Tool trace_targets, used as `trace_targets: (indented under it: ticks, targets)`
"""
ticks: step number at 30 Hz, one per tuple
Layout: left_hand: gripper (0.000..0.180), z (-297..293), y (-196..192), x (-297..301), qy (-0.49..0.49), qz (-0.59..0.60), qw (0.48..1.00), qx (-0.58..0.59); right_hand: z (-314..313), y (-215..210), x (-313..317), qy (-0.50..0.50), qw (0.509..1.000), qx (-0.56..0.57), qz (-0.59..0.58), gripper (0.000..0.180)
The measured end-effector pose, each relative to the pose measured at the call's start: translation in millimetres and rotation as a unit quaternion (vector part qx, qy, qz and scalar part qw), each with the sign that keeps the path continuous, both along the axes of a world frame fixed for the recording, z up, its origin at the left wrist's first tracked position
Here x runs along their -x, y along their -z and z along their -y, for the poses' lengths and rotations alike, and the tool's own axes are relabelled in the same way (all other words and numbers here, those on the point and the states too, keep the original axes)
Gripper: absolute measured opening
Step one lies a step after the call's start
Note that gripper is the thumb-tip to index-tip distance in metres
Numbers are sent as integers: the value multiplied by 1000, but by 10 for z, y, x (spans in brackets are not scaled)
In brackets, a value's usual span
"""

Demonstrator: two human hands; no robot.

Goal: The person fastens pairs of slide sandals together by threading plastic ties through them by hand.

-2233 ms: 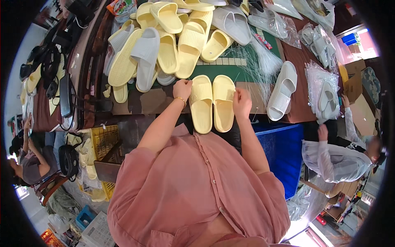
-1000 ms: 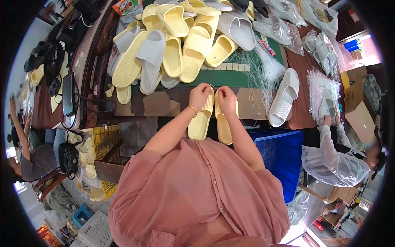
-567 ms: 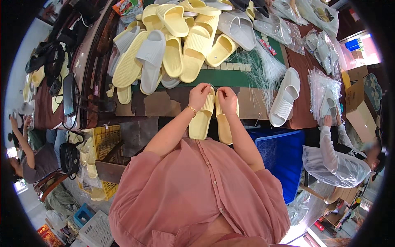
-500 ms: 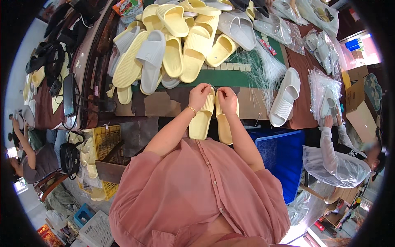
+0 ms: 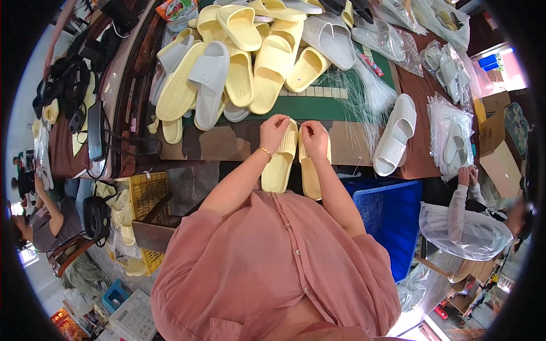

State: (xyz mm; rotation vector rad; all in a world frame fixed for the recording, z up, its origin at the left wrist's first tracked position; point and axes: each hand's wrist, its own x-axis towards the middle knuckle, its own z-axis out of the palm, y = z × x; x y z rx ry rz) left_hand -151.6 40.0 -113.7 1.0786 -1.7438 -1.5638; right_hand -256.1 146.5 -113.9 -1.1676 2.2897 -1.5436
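Brown worktable, yellow-and-grey slipper heap, blue plastic bin; left hand, right hand bunched over pale-yellow ribbed slippers, grip unclear.

Yellow slipper pair partly hidden behind hands, co-worker's head blurred, colourful packet cropped on top

Left hand and right hand came off the outer sides of the yellow slippers, now super close together at the toes, heels kinda splayed.
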Motion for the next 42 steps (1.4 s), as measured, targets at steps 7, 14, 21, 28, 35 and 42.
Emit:
trace_targets:
  ticks: [7, 14, 21, 28, 35, 42]
  targets:
    - [15, -11, -4, 0, 3, 4, 1000, -7, 2, 6, 8, 2, 1000, -1, -9, 5]
    - [16, -12, 1, -20, 9, 3, 1000, 9, 6, -9, -10, 4, 1000, 6, -4, 4]
    - [16, -34, -47, -15, 24, 29, 998, 48, 4, 8, 9, -1, 1000, 18, -16, 4]
    - [17, -37, -72, -12, 34, 21, 997, 60, 14, -15, 5, 4, 1000, 24, 9, 5]
    - [17, -25, 103, -65, 39, -9, 999, 37, -2, 50, -55, 1, 1000, 18, 15, 5]
    - [14, -10, 48, -21, 54, -11, 998, 37, 4, 45, -6, 2, 999, 28, -17, 5]
